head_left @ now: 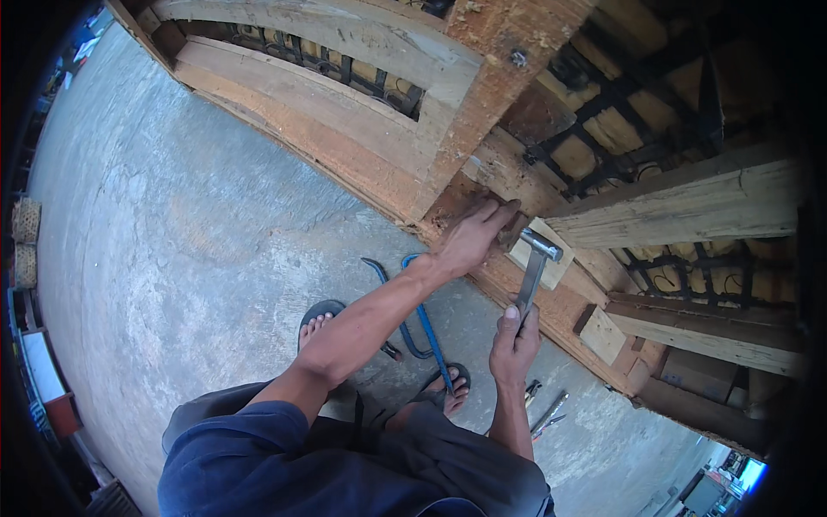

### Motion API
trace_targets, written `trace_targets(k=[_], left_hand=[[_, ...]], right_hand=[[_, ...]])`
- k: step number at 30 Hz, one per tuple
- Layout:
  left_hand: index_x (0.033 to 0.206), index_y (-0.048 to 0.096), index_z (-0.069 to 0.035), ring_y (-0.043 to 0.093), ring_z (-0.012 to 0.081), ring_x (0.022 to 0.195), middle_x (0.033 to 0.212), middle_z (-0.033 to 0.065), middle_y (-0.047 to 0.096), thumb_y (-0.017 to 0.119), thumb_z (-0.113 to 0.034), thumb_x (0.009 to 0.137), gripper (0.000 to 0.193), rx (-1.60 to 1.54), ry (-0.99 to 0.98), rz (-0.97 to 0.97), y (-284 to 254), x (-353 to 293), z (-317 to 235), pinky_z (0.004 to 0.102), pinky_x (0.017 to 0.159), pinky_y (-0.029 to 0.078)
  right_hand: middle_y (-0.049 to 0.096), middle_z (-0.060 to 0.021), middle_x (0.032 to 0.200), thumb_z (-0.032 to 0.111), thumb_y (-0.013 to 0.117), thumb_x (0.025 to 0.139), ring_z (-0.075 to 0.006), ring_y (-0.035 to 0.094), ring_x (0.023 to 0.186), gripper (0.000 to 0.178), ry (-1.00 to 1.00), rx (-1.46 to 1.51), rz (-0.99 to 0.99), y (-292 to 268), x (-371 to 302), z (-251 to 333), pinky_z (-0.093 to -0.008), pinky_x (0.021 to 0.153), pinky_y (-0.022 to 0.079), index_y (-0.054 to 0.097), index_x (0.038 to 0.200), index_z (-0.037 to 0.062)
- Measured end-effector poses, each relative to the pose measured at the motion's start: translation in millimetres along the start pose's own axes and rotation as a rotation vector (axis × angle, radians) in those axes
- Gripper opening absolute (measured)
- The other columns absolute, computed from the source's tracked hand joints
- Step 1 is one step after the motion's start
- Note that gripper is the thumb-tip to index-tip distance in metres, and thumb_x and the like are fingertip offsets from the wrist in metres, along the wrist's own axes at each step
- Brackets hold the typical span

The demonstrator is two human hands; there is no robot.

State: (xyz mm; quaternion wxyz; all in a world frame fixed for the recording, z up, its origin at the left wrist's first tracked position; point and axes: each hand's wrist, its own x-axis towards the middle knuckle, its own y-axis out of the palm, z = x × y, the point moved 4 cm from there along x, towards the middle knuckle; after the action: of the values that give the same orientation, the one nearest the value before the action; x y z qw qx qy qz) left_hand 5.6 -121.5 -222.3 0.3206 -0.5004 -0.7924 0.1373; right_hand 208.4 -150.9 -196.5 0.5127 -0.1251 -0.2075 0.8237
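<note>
- Left hand (pixel 474 237): fingers on the wooden frame (pixel 336 155); cannot tell whether gripping.
- Right hand (pixel 514 340): closed around one hammer (pixel 534 274), its head beyond the fingers.
- Pale wood blocks (pixel 556 270): two, one behind the hammer's head, one farther right.

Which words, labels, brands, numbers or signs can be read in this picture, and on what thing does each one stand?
None: no readable text shows.
Hammer in the right hand: no legible marking.
Wooden frame: no legible marking.
Bright patch at lower right: too small and blurred to read anything.
</note>
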Motion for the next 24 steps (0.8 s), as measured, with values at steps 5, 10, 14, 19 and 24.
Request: trace_targets(k=[5,10,14,19,24], left_hand=[[0.132,0.055,-0.001,0.049,0.0419,0.135,0.128,0.0205,0.059,0.063,0.004,0.08,0.053,0.027,0.157,-0.036,-2.7,-7.9,2.8,0.0486,0.117,0.041],[0.119,0.052,0.001,0.055,0.0441,0.121,0.119,0.0231,0.059,0.062,0.005,0.078,0.042,0.053,0.002,0.01,1.8,-10.8,10.9,0.0498,0.104,0.047],[0.11,0.05,0.001,0.056,0.0462,0.11,0.114,0.0241,0.057,0.063,0.004,0.078,0.035,-0.015,-0.092,-0.046,0.1,-8.8,10.2,0.0523,0.095,0.048],[0.109,0.05,-0.001,0.056,0.0467,0.109,0.111,0.0235,0.056,0.065,0.003,0.078,0.035,-0.067,-0.096,-0.04,-4.9,-9.9,14.0,0.0516,0.095,0.048],[0.108,0.05,-0.002,0.057,0.0459,0.104,0.106,0.0221,0.056,0.064,0.004,0.078,0.034,-0.095,-0.084,-0.076,-4.7,-7.7,17.2,0.0516,0.089,0.048]], right_hand=[[0.045,0.0057,0.07,0.026,0.051,0.109,-0.0031,0.04,0.061,0.028,0.052,0.004,0.001,-0.1,-2.4,-3.1,-0.0219,0.055,0.032,0.059,0.121,0.0017],[0.047,0.0044,0.069,0.027,0.052,0.108,-0.0042,0.043,0.062,0.029,0.052,-0.033,0.008,3.1,-3.5,0.0,-0.0237,0.056,0.034,0.059,0.121,0.0016],[0.049,0.003,0.069,0.028,0.053,0.108,-0.0051,0.045,0.062,0.03,0.0,-0.091,0.025,4.8,-1.7,9.5,-0.0253,0.057,0.037,0.06,0.121,0.0014],[0.052,0.0023,0.069,0.028,0.053,0.108,-0.0054,0.046,0.062,0.031,0.007,-0.065,0.038,6.8,1.7,9.9,-0.0249,0.057,0.038,0.06,0.121,0.0005],[0.051,0.0011,0.068,0.027,0.05,0.109,-0.0054,0.046,0.058,0.031,-0.045,-0.055,0.045,10.6,-0.9,0.1,-0.0245,0.054,0.037,0.059,0.12,0.0001]])
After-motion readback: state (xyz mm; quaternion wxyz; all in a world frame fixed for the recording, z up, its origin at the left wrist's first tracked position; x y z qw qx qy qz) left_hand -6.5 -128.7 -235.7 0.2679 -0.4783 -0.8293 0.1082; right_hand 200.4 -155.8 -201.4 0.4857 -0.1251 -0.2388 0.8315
